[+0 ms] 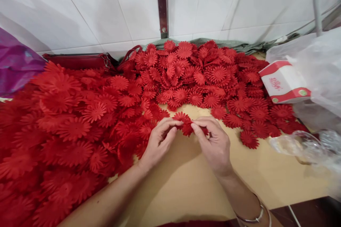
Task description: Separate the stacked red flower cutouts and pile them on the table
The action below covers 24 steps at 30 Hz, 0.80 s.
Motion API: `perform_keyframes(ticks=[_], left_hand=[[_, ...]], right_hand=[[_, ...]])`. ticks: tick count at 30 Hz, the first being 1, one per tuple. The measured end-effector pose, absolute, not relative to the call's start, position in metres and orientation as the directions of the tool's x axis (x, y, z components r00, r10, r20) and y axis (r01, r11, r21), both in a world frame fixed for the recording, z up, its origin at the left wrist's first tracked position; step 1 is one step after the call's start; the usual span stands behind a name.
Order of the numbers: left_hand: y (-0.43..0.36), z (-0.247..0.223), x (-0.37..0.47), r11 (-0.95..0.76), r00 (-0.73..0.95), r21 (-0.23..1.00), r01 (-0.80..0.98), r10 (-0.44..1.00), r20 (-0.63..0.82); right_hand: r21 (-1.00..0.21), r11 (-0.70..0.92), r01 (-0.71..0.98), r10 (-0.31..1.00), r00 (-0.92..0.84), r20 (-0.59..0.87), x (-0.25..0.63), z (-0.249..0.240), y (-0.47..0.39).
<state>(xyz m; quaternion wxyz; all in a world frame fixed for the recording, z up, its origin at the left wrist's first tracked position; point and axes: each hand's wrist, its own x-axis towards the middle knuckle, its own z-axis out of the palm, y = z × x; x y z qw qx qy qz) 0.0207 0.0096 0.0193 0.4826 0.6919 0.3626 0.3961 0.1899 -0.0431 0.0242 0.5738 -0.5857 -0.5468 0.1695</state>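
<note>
Bare tan tabletop [181,191] lies nearest, between the person's forearms. Beyond it, the right hand [214,145] pinches red flower pieces [187,129] between thumb and index finger; the left hand [161,138] brings its index fingertip to their left edge, though whether its thumb presses too cannot be told. The small cluster stretches crosswise from hand to hand, neither clearly nearer. Farther off, a loose flower pile [181,74] backs toward the tiled wall [133,3].

White-and-red box [287,82]: red lettering [275,83], too blurred to read; two round green emblems [302,92]
</note>
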Motion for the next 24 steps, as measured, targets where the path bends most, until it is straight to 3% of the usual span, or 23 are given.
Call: perform_keyframes(ticks=[4, 8, 14, 18, 21, 24], left_hand=[[0.007, 0.018, 0.025, -0.270, 0.433, 0.957, 0.101, 0.878, 0.202], [0.008, 0.018, 0.028, -0.238, 0.389, 0.965, 0.109, 0.904, 0.179], [0.010, 0.018, 0.027, -0.233, 0.377, 0.969, 0.081, 0.907, 0.186], [0.012, 0.014, 0.026, -0.193, 0.264, 0.981, 0.031, 0.948, 0.179], [0.013, 0.012, 0.026, -0.151, 0.241, 0.988, -0.009, 0.959, 0.149], [0.013, 0.012, 0.027, -0.128, 0.221, 0.991, -0.037, 0.966, 0.133]], right_hand=[[-0.788, 0.309, 0.533, 0.842, 0.231, 0.487, 0.184, 0.025, -0.044], [-0.834, 0.280, 0.476, 0.860, 0.263, 0.438, 0.185, 0.026, -0.044], [-0.961, 0.120, 0.251, 0.873, 0.434, 0.223, 0.197, 0.021, -0.040], [-0.985, 0.109, 0.133, 0.782, 0.600, 0.167, 0.206, 0.016, -0.039], [-0.994, 0.111, 0.006, 0.810, 0.578, 0.094, 0.209, 0.014, -0.037], [-0.965, 0.124, -0.231, 0.849, 0.528, -0.017, 0.205, 0.014, -0.034]])
